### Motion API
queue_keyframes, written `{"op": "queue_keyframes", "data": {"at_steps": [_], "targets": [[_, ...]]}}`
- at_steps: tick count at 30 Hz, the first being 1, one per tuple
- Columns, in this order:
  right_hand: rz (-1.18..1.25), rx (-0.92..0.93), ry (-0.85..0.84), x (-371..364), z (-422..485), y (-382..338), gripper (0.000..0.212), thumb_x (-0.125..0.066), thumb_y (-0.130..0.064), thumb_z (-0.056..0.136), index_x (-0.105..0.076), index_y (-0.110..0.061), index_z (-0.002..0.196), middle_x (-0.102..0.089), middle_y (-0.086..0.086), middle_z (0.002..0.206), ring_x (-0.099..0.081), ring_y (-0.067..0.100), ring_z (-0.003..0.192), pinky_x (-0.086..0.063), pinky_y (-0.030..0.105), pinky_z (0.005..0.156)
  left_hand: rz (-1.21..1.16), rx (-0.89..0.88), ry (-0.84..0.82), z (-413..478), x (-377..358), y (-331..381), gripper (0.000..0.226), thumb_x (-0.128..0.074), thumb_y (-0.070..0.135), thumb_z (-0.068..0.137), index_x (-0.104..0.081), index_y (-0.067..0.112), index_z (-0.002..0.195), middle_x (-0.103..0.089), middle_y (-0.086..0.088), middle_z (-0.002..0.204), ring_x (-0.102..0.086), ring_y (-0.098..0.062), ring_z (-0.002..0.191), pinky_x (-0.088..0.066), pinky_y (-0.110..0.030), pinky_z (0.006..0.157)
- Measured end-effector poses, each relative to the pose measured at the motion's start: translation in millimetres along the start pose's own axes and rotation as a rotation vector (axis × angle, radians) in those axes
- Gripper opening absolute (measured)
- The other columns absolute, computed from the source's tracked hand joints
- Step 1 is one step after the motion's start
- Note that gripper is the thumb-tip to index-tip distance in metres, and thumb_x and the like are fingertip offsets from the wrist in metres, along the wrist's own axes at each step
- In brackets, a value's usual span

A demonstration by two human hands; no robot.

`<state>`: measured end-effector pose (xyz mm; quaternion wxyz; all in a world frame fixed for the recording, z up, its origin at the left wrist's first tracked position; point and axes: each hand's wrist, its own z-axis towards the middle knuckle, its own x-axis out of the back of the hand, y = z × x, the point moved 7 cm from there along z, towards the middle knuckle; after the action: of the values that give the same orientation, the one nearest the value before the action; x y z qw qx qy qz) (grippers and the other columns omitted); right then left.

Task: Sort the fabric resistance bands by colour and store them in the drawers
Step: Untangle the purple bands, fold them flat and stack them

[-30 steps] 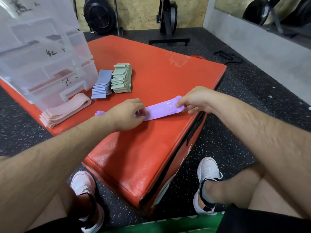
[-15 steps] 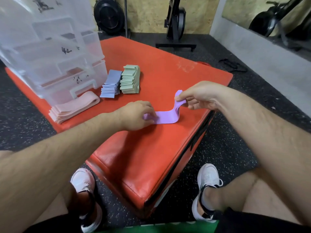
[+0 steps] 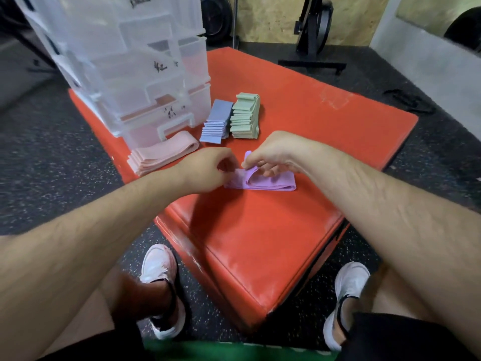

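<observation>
The right hand (image 3: 270, 155) has swung the purple band's (image 3: 270, 182) free end over onto itself, pinching it beside the left hand (image 3: 208, 169), which presses the other end. The band lies crosswise, nearer than the drawers (image 3: 145, 82), on the orange box (image 3: 299, 121).

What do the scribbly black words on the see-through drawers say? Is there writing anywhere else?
"42": black marker on the middle drawer, roughly; the marks after it are blurred.
Top drawer: scribble, cut off, unreadable.
Bottom drawer: marks too blurred to read.
Purple band: no print showing.
</observation>
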<state>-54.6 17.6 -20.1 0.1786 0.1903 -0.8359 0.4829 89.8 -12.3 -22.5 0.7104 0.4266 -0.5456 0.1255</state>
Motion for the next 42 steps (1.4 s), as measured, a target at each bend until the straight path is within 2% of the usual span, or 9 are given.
{"op": "queue_keyframes", "data": {"at_steps": [6,12,14,17,20,23,29,36,42], "targets": [[-0.068,-0.009,-0.100,-16,8,-3,0.041,-0.067,-0.044,0.093,-0.066,-0.004,0.101,-0.075,0.013,0.090,-0.076,0.023,0.085,-0.054,0.023,0.057,-0.191,0.034,0.060,0,5,-7,0.031,-0.066,0.009,0.082,-0.056,0.016,0.110,-0.065,0.000,0.102,-0.068,-0.016,0.088,-0.055,-0.034,0.081],[-0.217,0.123,-0.102,-2,-10,-14,0.018,-0.055,-0.007,0.093,-0.070,-0.002,0.103,-0.075,0.010,0.090,-0.074,0.018,0.079,-0.054,0.021,0.057,0.022,-0.194,0.103,-2,10,7,0.035,-0.058,0.027,0.078,-0.068,0.019,0.111,-0.054,0.004,0.107,-0.049,-0.006,0.098,-0.034,-0.009,0.082],[-0.389,0.226,0.023,12,-17,-21,0.017,-0.063,-0.005,0.086,-0.076,-0.009,0.096,-0.075,0.002,0.082,-0.067,0.011,0.071,-0.052,0.018,0.056,0.094,-0.253,0.079,-3,7,12,0.032,-0.064,0.030,0.079,-0.070,0.019,0.108,-0.059,0.001,0.104,-0.055,-0.012,0.096,-0.042,-0.022,0.088],[-0.572,0.290,0.066,20,-22,-14,0.013,-0.075,-0.015,0.083,-0.079,-0.023,0.092,-0.072,-0.012,0.079,-0.063,0.007,0.075,-0.051,0.023,0.073,0.158,-0.264,0.055,-2,-1,14,0.024,-0.070,0.039,0.082,-0.070,0.021,0.098,-0.059,0.004,0.095,-0.058,-0.017,0.089,-0.050,-0.040,0.086],[-0.688,0.274,-0.018,16,-25,4,0.012,-0.072,-0.019,0.085,-0.076,-0.029,0.092,-0.066,-0.022,0.064,-0.061,0.003,0.072,-0.049,0.022,0.074,0.210,-0.201,-0.030,1,-10,10,0.034,-0.056,0.059,0.080,-0.068,0.030,0.092,-0.055,0.012,0.090,-0.054,-0.016,0.090,-0.050,-0.043,0.085],[-0.728,0.260,-0.069,13,-24,10,0.015,-0.064,-0.019,0.090,-0.072,-0.031,0.093,-0.060,-0.028,0.050,-0.057,0.000,0.065,-0.048,0.024,0.074,0.219,-0.189,-0.068,3,-12,11,0.025,-0.063,0.053,0.084,-0.069,0.030,0.092,-0.054,0.011,0.091,-0.053,-0.016,0.092,-0.049,-0.043,0.087],[-0.693,0.382,0.058,15,-17,-21,0.022,-0.059,-0.018,0.092,-0.075,-0.025,0.105,-0.069,-0.013,0.094,-0.062,0.008,0.089,-0.045,0.022,0.076,0.133,-0.147,0.041,6,15,5,0.029,-0.057,0.038,0.082,-0.070,0.023,0.103,-0.061,0.005,0.101,-0.058,-0.019,0.100,-0.048,-0.038,0.091],[-0.631,0.465,0.193,19,11,-71,0.023,-0.056,-0.017,0.093,-0.073,-0.026,0.104,-0.060,-0.015,0.085,-0.055,0.010,0.081,-0.037,0.017,0.060,0.083,-0.031,0.149,16,42,-16,0.042,-0.049,0.044,0.079,-0.064,0.024,0.113,-0.060,0.001,0.112,-0.058,-0.019,0.106,-0.048,-0.039,0.093],[-0.561,0.325,0.400,66,53,-73,0.026,-0.050,-0.013,0.084,-0.068,-0.023,0.099,-0.071,0.001,0.107,-0.065,0.026,0.102,-0.053,0.036,0.087,0.125,0.039,0.148,74,54,-18,0.047,-0.066,0.036,0.079,-0.056,0.021,0.122,-0.053,-0.003,0.121,-0.056,-0.030,0.113,-0.046,-0.042,0.096]]}}
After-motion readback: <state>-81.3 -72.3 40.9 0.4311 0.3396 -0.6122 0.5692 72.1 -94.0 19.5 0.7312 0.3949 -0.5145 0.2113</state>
